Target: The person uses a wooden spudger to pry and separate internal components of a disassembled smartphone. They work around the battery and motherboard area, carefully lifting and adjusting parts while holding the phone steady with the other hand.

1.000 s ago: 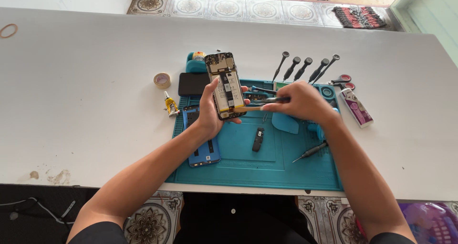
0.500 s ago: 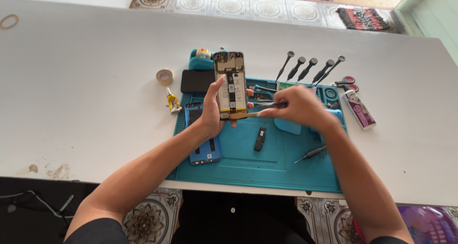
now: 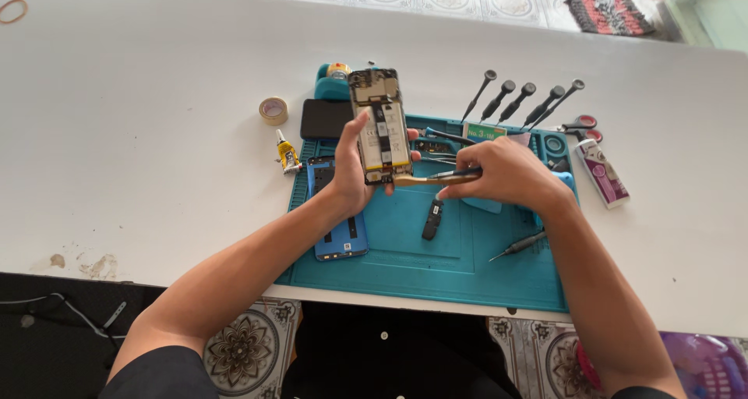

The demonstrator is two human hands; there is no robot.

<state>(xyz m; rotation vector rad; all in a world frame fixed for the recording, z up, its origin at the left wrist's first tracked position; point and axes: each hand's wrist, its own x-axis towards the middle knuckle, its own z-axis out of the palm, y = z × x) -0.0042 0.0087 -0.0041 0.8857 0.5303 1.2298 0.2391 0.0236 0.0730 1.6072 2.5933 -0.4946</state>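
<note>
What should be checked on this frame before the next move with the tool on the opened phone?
1. Left hand grips the phone: ok.
2. Phone's open side faces the camera: ok.
3. Right hand holds the tool: ok.
4. Tool tip at the phone's lower edge: ok; actual contact: cannot tell.
5. Phone held above the mat: ok.
6. Small black part apart from both hands: ok.
</note>
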